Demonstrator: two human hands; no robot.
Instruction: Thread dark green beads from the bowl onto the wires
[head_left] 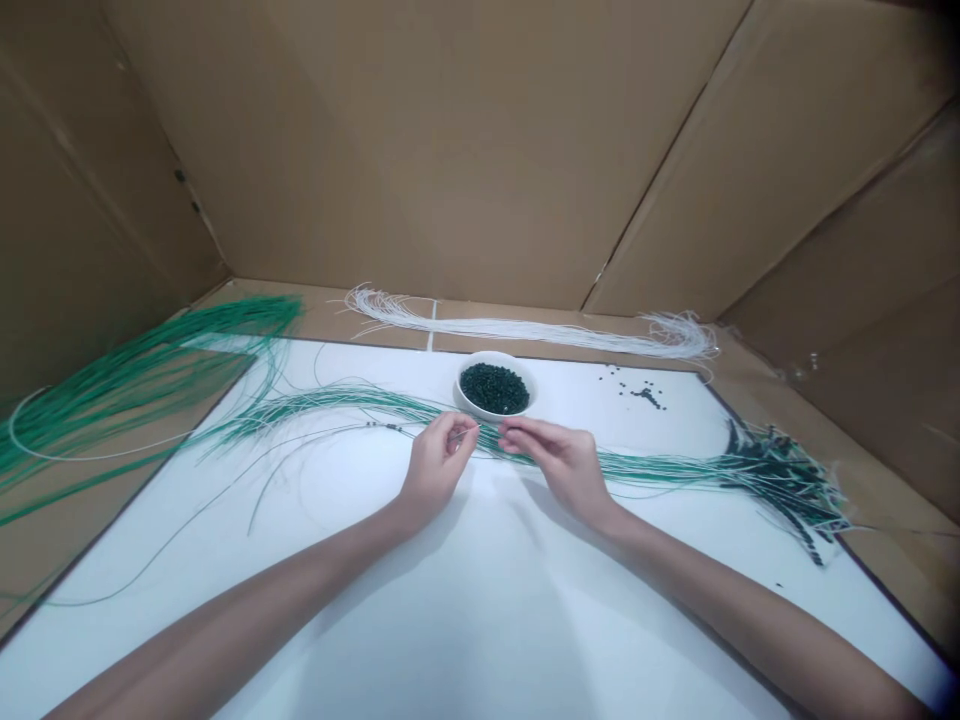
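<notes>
My left hand (441, 455) pinches a thin strand between thumb and forefinger, its pale tip poking out to the right. Left of that hand, several small dark beads (384, 427) sit on the strand, which trails off across the board. A short gap away, my right hand (559, 458) has thumb and fingertips pressed together; whatever is in them is too small to make out. Just beyond both hands stands a white bowl (531, 400) full of dark green beads (493, 388). Under the hands runs a long bundle of green and white strands (645, 467).
Loose beads (646, 397) are scattered right of the bowl. Bead-covered strand ends (787, 480) lie at the right edge. White strands (517, 330) lie along the back, and green strands (150, 370) at the left. Cardboard walls (420, 150) enclose the white board (450, 620).
</notes>
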